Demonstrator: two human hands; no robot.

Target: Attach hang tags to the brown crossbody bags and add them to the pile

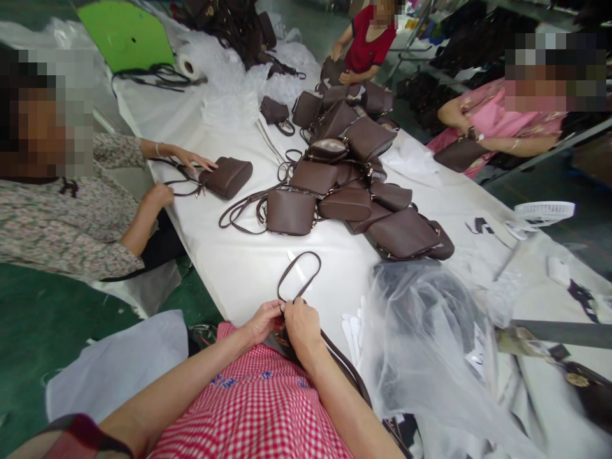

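Observation:
Both my hands meet near the table's front edge, close to my red checked apron. My left hand (266, 320) pinches the brown bag strap (312, 278) from the left. From the other side my right hand (302, 324) has its fingers closed on the same strap. A loop of the strap stands up beyond my fingertips, and more of it runs under my right forearm. Below my hands part of a dark brown bag (283, 342) shows; most of it is hidden by my hands and arm.
A heap of brown handbags (291, 211) covers the middle of the white table (229, 268). Clear plastic bags (425, 331) lie to my right, beside white paper tags (352, 335). A co-worker at left touches a brown bag (228, 177). Two other people handle bags at the far side.

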